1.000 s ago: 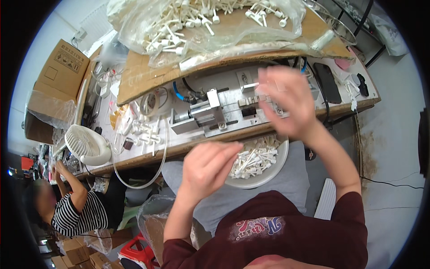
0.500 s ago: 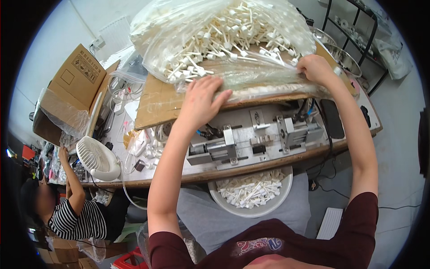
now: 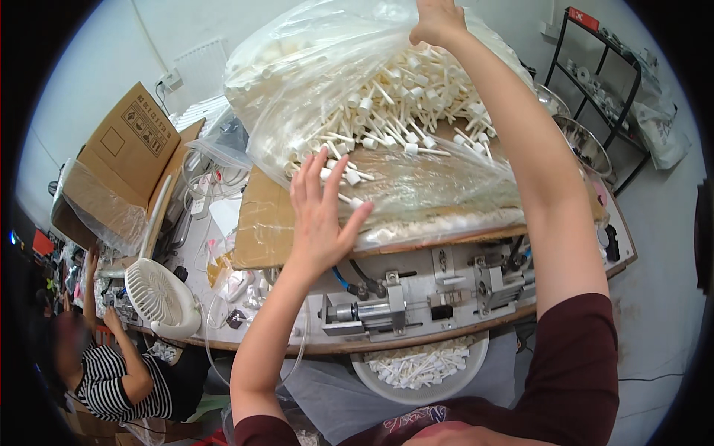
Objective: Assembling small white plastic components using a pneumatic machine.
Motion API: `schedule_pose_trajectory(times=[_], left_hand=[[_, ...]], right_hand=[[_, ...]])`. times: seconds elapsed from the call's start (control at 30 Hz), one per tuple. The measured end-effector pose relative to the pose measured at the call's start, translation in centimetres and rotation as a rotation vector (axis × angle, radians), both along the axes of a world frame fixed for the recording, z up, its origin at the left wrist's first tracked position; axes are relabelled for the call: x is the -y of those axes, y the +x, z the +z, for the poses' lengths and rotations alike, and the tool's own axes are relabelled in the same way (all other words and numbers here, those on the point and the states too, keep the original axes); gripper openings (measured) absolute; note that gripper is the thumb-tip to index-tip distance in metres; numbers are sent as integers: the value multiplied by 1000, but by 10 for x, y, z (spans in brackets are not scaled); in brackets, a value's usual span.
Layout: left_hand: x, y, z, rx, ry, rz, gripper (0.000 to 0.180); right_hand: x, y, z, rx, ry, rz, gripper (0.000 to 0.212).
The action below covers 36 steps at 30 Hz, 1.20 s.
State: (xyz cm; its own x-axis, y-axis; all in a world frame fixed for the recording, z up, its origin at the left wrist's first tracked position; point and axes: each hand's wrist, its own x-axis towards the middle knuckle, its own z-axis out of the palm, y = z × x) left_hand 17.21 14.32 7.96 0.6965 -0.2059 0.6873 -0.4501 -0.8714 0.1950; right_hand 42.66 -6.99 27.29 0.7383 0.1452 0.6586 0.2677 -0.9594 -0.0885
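A large clear plastic bag (image 3: 297,89) lies open on a cardboard sheet, full of white plastic pieces (image 3: 405,93) with thin stems and round caps. My left hand (image 3: 320,215) rests at the bag's near left edge, fingers spread, beside a few loose white pieces. It holds nothing. Over the far part of the bag reaches my right hand (image 3: 440,26), its thumb by the film; the picture's upper edge cuts off its fingers, so its grip is hidden. The cardboard sheet (image 3: 260,223) sits above a metal clamping fixture (image 3: 372,308) on the table.
Below the table edge stands a round basin (image 3: 476,364) of similar white pieces. A white fan (image 3: 160,297) and an open carton (image 3: 134,141) are at left, near a person in a striped shirt (image 3: 123,379). Metal bowls (image 3: 584,145) and a black shelf (image 3: 595,74) stand at right.
My right hand has gone from the bag's near right edge to its far top. My left hand has spread its fingers. More of the white pieces shows, and the view has shifted.
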Motion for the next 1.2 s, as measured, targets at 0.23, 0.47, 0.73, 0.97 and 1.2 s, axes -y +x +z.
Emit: schedule_pose_trajectory(times=[0.23,0.47,0.73,0.97,1.2], left_hand=[[9,0,-7,-128,-19,47,82],[8,10,-24,-203,-3,221,90],[6,16,-34,-175,58,230,92],[9,9,-25,-274,32,298,88],[6,7,-17,-136,-20,251,75]], right_hand=[[-7,73,-31,37,-169,55,52],[-19,46,-31,-169,100,166,31],[26,-65,-67,-167,-45,268,23],[38,-111,-79,-259,-123,326,30],[47,-45,-27,258,-83,442,35]])
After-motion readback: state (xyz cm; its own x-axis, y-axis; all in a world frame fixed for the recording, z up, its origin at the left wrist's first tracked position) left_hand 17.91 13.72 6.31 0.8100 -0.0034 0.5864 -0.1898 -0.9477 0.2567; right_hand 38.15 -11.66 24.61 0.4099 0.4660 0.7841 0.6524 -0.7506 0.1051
